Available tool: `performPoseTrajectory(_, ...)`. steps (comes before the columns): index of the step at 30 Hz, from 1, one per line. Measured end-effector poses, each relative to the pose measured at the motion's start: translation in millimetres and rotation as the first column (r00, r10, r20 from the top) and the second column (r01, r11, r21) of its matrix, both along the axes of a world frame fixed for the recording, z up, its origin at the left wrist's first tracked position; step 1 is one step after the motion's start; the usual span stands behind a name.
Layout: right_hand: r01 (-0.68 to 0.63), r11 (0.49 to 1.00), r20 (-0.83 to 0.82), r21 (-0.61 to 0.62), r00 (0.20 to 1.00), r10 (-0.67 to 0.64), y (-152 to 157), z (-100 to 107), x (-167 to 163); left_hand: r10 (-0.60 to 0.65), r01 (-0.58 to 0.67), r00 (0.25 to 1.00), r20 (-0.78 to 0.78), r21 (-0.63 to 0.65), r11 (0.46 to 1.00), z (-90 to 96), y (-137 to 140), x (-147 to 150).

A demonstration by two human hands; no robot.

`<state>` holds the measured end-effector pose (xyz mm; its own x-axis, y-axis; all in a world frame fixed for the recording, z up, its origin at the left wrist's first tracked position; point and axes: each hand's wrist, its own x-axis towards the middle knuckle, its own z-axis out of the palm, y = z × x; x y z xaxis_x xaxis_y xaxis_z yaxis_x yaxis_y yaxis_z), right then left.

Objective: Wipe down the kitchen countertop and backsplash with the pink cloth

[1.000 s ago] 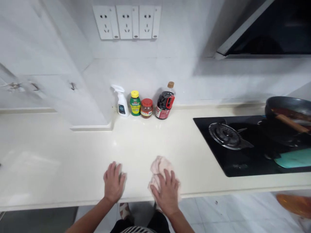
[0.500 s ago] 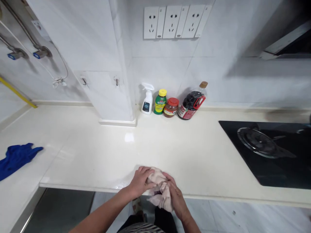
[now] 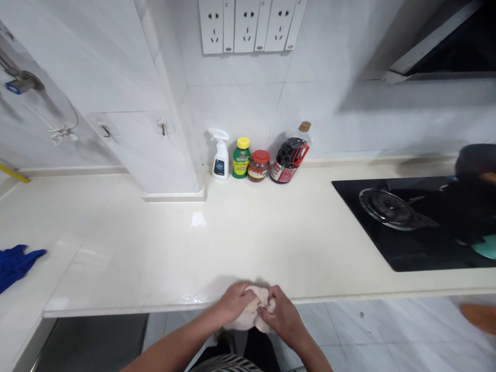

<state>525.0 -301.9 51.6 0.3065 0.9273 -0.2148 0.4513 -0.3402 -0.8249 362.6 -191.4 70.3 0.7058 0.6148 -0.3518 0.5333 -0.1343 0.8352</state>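
Bunched between my two hands is a pale pinkish cloth (image 3: 245,319), held at the front edge of the cream countertop (image 3: 155,258). My left hand (image 3: 234,300) grips its left side, thumb on top. On the right side, my right hand (image 3: 282,313) has its fingers closed around the cloth. Part of the cloth hangs below the counter's edge. A few wet drops glisten on the counter just left of my left hand.
Along the wall stand a white spray bottle (image 3: 220,157), a green yellow-capped bottle (image 3: 241,159), a red-lidded jar (image 3: 258,166) and a large dark sauce bottle (image 3: 290,155). A black gas hob (image 3: 387,243) lies right, a blue cloth (image 3: 17,266) left. A wall pillar (image 3: 170,155) juts out.
Both hands have bunched the cloth more tightly and turned it. My view has shifted right, and a dark object with a bit of skin now shows at the far right by the hob.
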Motion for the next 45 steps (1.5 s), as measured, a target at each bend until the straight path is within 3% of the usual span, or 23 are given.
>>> performPoseTrajectory(3, -0.072, 0.997, -0.163, -0.012, 0.984, 0.070, -27.1, 8.2, 3.5, -0.103, 0.102, 0.994, -0.024, -0.033, 0.994, 10.7, -9.3, 4.7)
performPoseTrajectory(6, -0.116, 0.993, -0.206, 0.029, 0.971, 0.120, -53.6, 13.4, 8.2, -0.226, 0.225, 0.974, -0.023, -0.027, 0.974, 27.7, -10.5, 10.6)
performPoseTrajectory(10, 0.056, 0.996, -0.171, 0.070, 0.984, -0.043, -77.2, 18.7, 10.1, -0.412, 0.412, 0.911, 0.012, -0.018, 0.911, 56.2, -4.7, 21.1)
performPoseTrajectory(13, 0.214, 0.964, -0.104, 0.155, 0.974, -0.199, -85.8, 28.0, 12.1, -0.506, 0.505, 0.863, 0.012, 0.015, 0.863, 69.8, 2.5, 23.5)
performPoseTrajectory(16, 0.229, 0.957, 0.060, 0.181, 0.968, -0.243, -89.7, 40.9, 18.9, -0.503, 0.522, 0.853, -0.142, 0.182, 0.834, 68.7, 12.0, 16.7)
performPoseTrajectory(19, 0.106, 0.992, 0.255, 0.070, 0.959, -0.120, -92.3, 52.7, 29.2, -0.449, 0.511, 0.856, -0.257, 0.288, 0.810, 63.5, 23.3, 5.1)
performPoseTrajectory(23, -0.048, 0.989, 0.331, -0.140, 0.939, 0.093, -97.0, 58.7, 43.7, -0.406, 0.481, 0.874, -0.268, 0.343, 0.807, 75.7, 36.8, -6.8)
performPoseTrajectory(26, -0.046, 0.985, 0.372, -0.163, 0.922, 0.105, -101.5, 55.8, 55.6, -0.377, 0.427, 0.904, -0.203, 0.371, 0.825, 96.0, 43.2, -15.8)
performPoseTrajectory(30, 0.002, 0.999, 0.290, -0.050, 0.957, 0.013, -108.0, 53.8, 69.5, -0.293, 0.309, 0.949, -0.113, 0.174, 0.935, 107.4, 49.1, -41.0)
performPoseTrajectory(33, 0.020, 1.000, -0.025, 0.013, 1.000, -0.019, -107.4, 58.4, 71.1, -0.181, 0.179, 0.983, -0.037, -0.051, 0.983, 101.2, 54.6, -63.7)
performPoseTrajectory(35, 0.065, 0.997, -0.200, 0.046, 0.978, -0.055, -98.2, 61.8, 67.5, -0.071, 0.080, 0.996, 0.049, -0.202, 0.976, 98.0, 59.3, -74.3)
performPoseTrajectory(38, 0.185, 0.978, -0.283, 0.101, 0.947, -0.150, -63.9, 60.0, 59.7, 0.170, -0.096, 0.978, 0.124, -0.455, 0.885, 101.9, 67.9, -81.2)
performPoseTrajectory(42, 0.289, 0.955, -0.271, 0.068, 0.926, -0.261, 9.8, 35.9, 57.1, 0.434, -0.255, 0.895, 0.100, -0.685, 0.683, 112.6, 84.4, -77.6)
performPoseTrajectory(45, 0.348, 0.931, -0.188, 0.112, 0.927, -0.324, 54.9, 8.1, 61.3, 0.579, -0.380, 0.816, -0.010, -0.763, 0.522, 107.6, 98.2, -62.9)
